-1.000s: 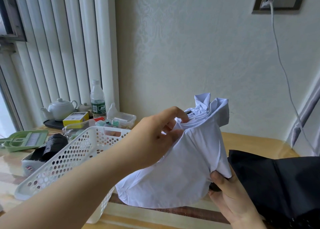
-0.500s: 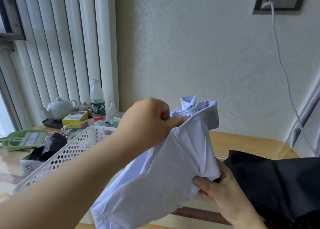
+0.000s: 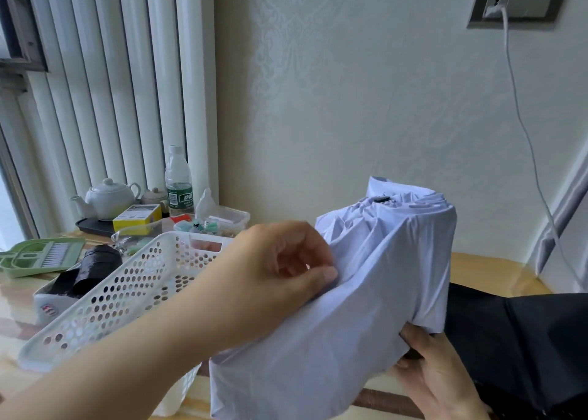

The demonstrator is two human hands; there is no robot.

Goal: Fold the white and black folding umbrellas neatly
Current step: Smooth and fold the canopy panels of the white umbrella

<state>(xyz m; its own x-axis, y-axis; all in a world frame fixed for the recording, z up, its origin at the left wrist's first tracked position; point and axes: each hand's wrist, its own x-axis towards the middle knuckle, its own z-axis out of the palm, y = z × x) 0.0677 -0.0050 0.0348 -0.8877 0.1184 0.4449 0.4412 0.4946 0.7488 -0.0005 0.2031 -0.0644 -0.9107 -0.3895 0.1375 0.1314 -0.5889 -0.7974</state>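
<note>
Above a wooden table (image 3: 483, 267), the left hand (image 3: 270, 279) pinches the upright white fabric folding umbrella's (image 3: 397, 260) loose canopy while the right hand (image 3: 436, 365) grips its base just beside the black umbrella (image 3: 525, 340).

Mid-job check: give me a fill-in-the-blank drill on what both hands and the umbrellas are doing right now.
1. The left hand pinches the ____ umbrella's fabric.
2. The right hand grips that umbrella from ____.
3. The black umbrella lies to the ____ of the white one.
4. The perforated basket is ____ in colour.

Missing words: white; below; right; white
</note>
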